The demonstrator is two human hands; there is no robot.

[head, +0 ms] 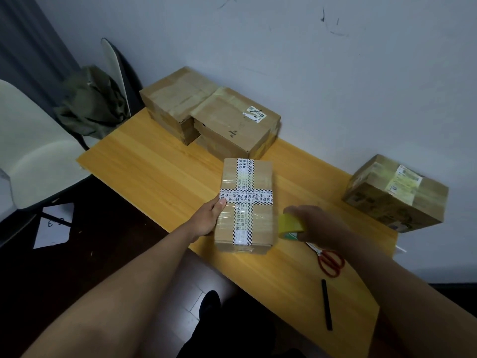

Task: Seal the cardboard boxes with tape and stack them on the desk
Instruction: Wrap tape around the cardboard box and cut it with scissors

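Note:
A narrow cardboard box (pixel 258 177) with a cross of black-and-white printed tape lies on the wooden desk (pixel 154 166) in front of me. My left hand (pixel 206 218) grips its left side, thumb on the top face. My right hand (pixel 312 226) holds a yellow tape roll (pixel 290 224) just right of that box. Two larger taped boxes stand at the back: one (pixel 175 99) near the wall and one (pixel 232 120) leaning against it. A further box (pixel 395 195) with labels sits at the right end of the desk.
Red-handled scissors (pixel 331 262) and a black pen (pixel 326 304) lie near the desk's front right edge. Two pale chairs (pixel 38 151) stand to the left, one with a green cloth (pixel 90 104) on it. A white wall backs the desk.

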